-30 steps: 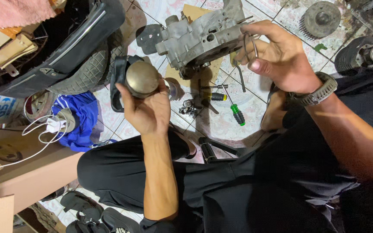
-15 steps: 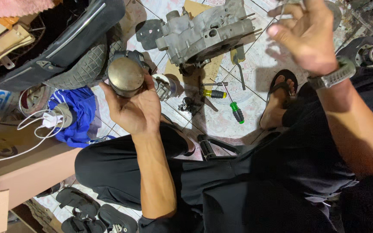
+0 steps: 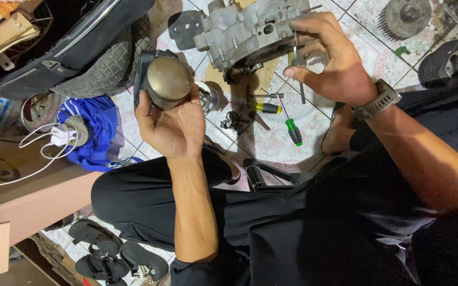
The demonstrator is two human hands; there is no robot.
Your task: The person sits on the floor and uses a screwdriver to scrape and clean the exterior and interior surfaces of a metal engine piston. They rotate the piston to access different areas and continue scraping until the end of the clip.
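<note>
Head view, looking down on a seated person in black clothing on a tiled floor (image 3: 314, 132). Left hand (image 3: 173, 127) is raised palm-up, its fingers (image 3: 143, 106) curled around a round, dull-brass piston (image 3: 168, 82) whose flat crown faces the camera; the piston sits at the fingertips, above the left knee and just beside a black tyre (image 3: 102, 69). Right hand (image 3: 332, 63), with a grey wristwatch (image 3: 380, 100), pinches a thin metal rod-like tool (image 3: 299, 69) between thumb and forefinger; the other fingers are loosely spread against a grey cast engine casing (image 3: 250, 32) that rests on the floor ahead of the person. Between the two hands, on the tiles, lie a green-handled screwdriver (image 3: 293, 132), a yellow-and-black-handled screwdriver (image 3: 266, 108) and a small cluster of metal parts (image 3: 233, 122). A blue cloth (image 3: 94, 127) and a white cable (image 3: 43, 145) lie to the left; dark sandals (image 3: 117, 254) sit near the lower edge.
</note>
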